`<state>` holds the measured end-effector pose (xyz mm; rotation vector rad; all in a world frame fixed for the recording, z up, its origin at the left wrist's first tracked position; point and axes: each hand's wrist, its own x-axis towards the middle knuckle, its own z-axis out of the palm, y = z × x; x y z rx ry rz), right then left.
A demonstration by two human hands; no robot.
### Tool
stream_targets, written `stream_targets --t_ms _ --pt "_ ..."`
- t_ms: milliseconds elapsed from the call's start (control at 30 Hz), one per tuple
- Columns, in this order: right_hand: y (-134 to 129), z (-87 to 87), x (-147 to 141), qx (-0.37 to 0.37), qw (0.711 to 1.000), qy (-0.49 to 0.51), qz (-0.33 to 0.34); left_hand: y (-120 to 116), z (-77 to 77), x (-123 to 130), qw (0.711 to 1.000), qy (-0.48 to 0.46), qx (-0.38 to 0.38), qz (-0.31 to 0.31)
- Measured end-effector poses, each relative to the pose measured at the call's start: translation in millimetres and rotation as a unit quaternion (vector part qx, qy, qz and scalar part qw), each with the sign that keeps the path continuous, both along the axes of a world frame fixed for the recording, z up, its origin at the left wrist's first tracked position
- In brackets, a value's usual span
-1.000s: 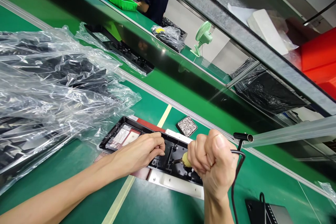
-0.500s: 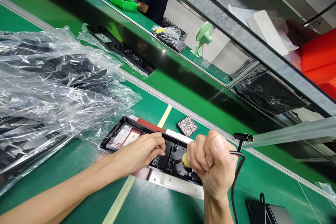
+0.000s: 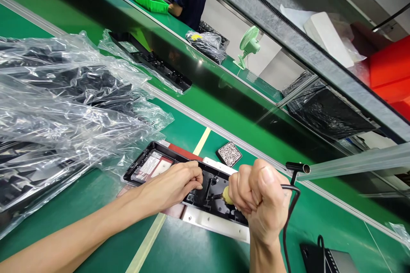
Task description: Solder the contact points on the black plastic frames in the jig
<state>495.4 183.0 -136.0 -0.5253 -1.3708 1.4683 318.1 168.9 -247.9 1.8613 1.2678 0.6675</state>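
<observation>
A long black plastic housing (image 3: 137, 168) lies slanted on a fixture with white blocks (image 3: 213, 222). Over its middle is my left hand (image 3: 184, 181), fingers pinched together; whatever they hold is hidden. My right hand (image 3: 262, 196) is wrapped round the yellow handle of a corded driver (image 3: 226, 195), whose tip points left into the housing's right part. A black cable runs from behind this hand down the right side. Just beyond the housing sits a small square tray of tiny screws (image 3: 229, 154).
Plastic-wrapped black parts (image 3: 73, 106) pile up at the left. Another black housing (image 3: 160, 66) lies on the green belt (image 3: 208, 98) beyond. A metal tube holder (image 3: 297, 167) stands right of my right hand. A person (image 3: 188, 0) works across the line.
The whole view has shifted very slightly. The housing on the belt has moved a little to the right. Both my hands keep their places and grips.
</observation>
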Motion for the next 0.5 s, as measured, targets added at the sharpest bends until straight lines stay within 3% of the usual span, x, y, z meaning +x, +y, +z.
stream_targets --t_ms 133,333,500 --pt "0 -2.5 3 -0.009 0.999 0.004 0.031 0 -0.1 0 1.000 -0.005 0.001 -0.003" --pt "7 -5.9 16 0.000 0.986 0.007 0.168 1 1.6 0 1.000 -0.002 0.007 -0.003" --pt "8 -2.0 21 0.008 0.991 -0.028 0.127 0 -0.2 -1 1.000 -0.004 0.011 -0.006"
